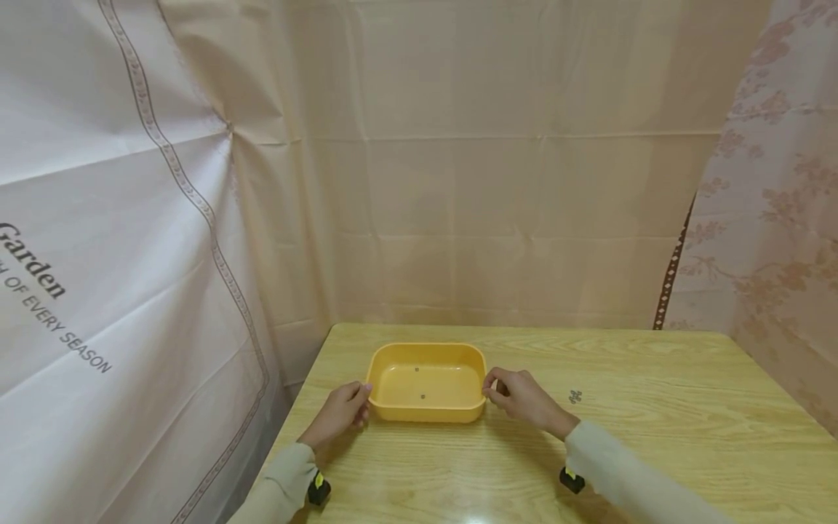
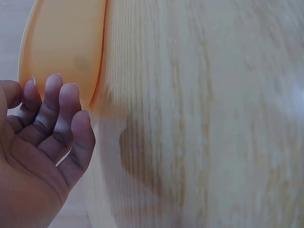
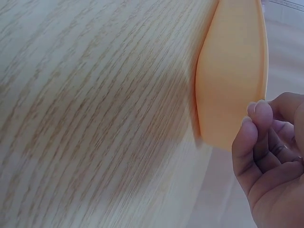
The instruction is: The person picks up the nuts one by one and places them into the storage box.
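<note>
Orange tray [image 1: 426,383] low in the middle of the frame, flat on the wooden table [image 1: 655,407], near its left edge. Left hand [image 1: 340,413] at the tray's left end, fingers [image 2: 57,109] loosely bent, close together, touching the wall. Right hand [image 1: 520,397] at the right end, fingertips [image 3: 256,116] curled, pinching the rim. Pale curtains [image 1: 458,160] across the upper frame.

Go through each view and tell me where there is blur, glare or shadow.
Head view: sharp, with a glare patch on the wooden table near the bottom edge. Left wrist view: soft and smeared, left hand beside the shallow orange plastic tray. Right wrist view: streaked wood grain, dark shadow beside the tray.
</note>
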The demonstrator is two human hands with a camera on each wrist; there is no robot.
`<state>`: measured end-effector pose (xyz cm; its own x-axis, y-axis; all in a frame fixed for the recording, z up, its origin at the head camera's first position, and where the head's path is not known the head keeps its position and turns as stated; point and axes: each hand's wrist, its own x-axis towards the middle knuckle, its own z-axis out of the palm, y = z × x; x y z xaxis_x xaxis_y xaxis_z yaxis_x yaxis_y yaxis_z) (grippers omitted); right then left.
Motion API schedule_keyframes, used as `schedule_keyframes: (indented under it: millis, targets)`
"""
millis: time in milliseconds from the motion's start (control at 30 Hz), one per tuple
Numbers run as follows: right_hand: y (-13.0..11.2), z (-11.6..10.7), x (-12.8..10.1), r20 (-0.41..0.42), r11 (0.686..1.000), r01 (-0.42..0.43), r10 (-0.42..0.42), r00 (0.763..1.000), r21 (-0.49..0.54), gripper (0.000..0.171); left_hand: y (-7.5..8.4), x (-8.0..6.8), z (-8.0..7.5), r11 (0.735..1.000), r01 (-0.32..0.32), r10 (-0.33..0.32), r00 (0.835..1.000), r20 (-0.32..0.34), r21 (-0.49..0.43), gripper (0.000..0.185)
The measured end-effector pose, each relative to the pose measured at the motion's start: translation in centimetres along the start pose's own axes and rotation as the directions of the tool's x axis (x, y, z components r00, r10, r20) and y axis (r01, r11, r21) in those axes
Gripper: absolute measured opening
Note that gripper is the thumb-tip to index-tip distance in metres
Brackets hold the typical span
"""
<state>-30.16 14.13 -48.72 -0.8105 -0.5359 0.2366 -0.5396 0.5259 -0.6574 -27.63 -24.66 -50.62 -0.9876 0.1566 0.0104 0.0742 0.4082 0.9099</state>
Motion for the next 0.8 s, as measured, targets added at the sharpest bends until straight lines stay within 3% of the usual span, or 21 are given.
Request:
schedule_keyframes:
  millis: [433,800]
  targets:
    - [-0.11,-0.07,-0.22,0.006,1.000,0.000,0.000,1.000,0.016,0.007,0.02,-0.07,0.12,1.000,0.009,-0.009,1.000,-0.010,-0.001,0.040]
    - [0.81,-0.72,-0.72,-0.043,0.999,-0.041,0.040,0.998,-0.022,0.005,-0.29,0.08,0.03,1.000,-0.002,0.002,1.000,0.000,0.007,0.039]
